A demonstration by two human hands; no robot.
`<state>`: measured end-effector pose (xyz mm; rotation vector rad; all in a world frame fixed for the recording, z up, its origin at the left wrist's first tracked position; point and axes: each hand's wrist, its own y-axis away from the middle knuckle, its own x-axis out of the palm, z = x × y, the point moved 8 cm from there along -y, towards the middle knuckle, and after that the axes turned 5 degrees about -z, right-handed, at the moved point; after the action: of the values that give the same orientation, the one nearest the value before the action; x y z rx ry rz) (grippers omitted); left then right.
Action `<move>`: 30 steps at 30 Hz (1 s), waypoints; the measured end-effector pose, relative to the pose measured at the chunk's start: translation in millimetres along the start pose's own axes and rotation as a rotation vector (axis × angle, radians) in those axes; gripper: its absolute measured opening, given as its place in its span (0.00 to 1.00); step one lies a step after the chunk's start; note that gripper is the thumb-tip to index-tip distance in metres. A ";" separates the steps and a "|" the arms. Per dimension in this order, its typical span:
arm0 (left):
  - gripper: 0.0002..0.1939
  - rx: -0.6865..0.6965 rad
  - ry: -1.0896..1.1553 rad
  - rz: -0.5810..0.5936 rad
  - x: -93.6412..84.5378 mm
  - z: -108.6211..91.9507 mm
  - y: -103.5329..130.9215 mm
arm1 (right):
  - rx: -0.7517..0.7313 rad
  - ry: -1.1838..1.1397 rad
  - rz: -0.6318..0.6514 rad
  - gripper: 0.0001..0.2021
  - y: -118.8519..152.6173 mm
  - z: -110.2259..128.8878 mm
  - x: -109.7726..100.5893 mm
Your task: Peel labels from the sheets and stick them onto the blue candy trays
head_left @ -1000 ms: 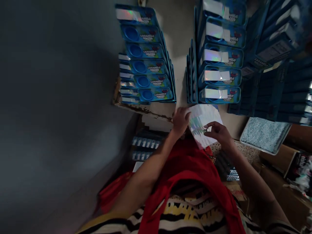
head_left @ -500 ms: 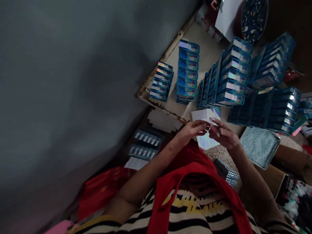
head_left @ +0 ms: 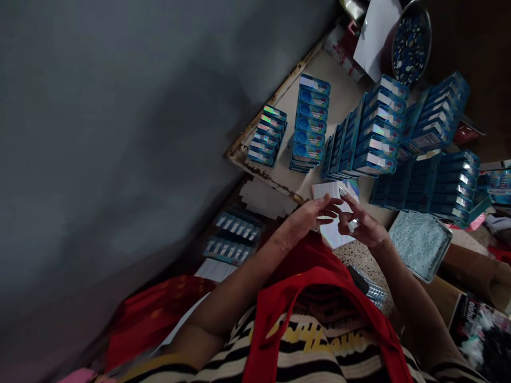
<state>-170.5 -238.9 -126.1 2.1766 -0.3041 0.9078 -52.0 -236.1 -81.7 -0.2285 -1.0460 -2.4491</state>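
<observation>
My left hand (head_left: 313, 214) is in front of my chest, its fingers stretched out and apart with nothing visible in them. Facing it, my right hand (head_left: 365, 226) has its index finger extended, with something silvery at the tip that could be a sticker or a nail. A small whitish piece (head_left: 353, 225) shows at the curled fingers of that hand. The fingertips of both hands come close together. Below and behind them lies a sheet of shiny, iridescent labels (head_left: 338, 234), partly covered by the hands.
Stacked blue boxes with silvery labels (head_left: 377, 127) stand on the worn-edged table (head_left: 285, 109), beside shorter rows (head_left: 309, 125). A tray of pale blue granules (head_left: 419, 244) is at right. A bowl of small dark and white pieces (head_left: 411, 50) stands at the back. A grey wall (head_left: 120, 133) fills the left.
My hands have drawn slightly apart. The right index finger has straightened, and the whitish piece shows more clearly at my right fingers. The view has shifted a little.
</observation>
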 end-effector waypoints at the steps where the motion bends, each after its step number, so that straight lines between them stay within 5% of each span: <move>1: 0.36 0.035 -0.015 -0.005 2.7 -1.6 0.2 | 0.006 0.033 -0.011 0.56 0.0 0.0 -0.1; 7: 0.27 0.279 -0.207 -0.336 -12.8 -23.9 18.1 | -0.157 0.354 -0.012 0.55 -3.6 8.2 -0.1; 14: 0.29 0.099 -0.229 -0.157 2.6 -31.7 21.1 | -0.344 0.873 -0.130 0.51 -3.1 20.9 0.8; 17: 0.27 0.153 -0.215 -0.227 0.7 -35.1 15.7 | -0.373 0.978 -0.148 0.53 -1.6 25.3 5.5; 21: 0.30 0.305 -0.252 -0.427 -12.8 -40.1 14.0 | -0.359 0.972 -0.143 0.55 -2.1 23.3 6.8; 27: 0.21 0.304 -0.272 -0.354 -7.8 -35.9 10.8 | -0.281 0.747 -0.114 0.49 -5.8 15.9 6.5; 30: 0.17 0.415 -0.449 -0.452 -13.8 -43.8 17.4 | -0.238 0.488 -0.048 0.49 -3.4 17.1 13.9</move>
<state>-211.1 -220.4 -105.5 2.6689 0.1859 0.2337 -66.3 -226.6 -67.5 0.3117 -0.5555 -2.4840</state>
